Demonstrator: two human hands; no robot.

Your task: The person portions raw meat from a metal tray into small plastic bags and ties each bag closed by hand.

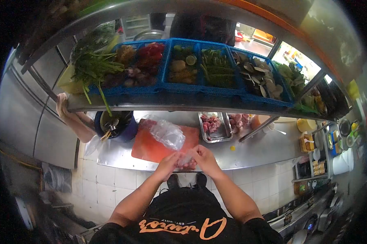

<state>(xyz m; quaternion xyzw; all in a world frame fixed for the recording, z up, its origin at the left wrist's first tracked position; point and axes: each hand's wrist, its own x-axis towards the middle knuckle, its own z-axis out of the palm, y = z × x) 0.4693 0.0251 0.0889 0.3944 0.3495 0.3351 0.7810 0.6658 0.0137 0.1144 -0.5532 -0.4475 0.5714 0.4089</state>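
Observation:
Between my two hands hangs a clear plastic bag (187, 161) with pieces of raw meat in its lower part, just in front of the steel counter's near edge. My left hand (167, 164) grips the bag's left side with its fingers closed. On the other side, my right hand (204, 159) pinches the bag near its top. Behind them lies an orange-red cutting board (144, 142), and on it rests a crumpled heap of clear plastic bags (167, 134).
A steel tray (215, 127) of raw meat stands right of the board, with more meat (239, 121) beside it. A blue bucket (128, 132) holding utensils is at left. Overhead, a shelf (191, 102) carries blue baskets (183, 87) of vegetables.

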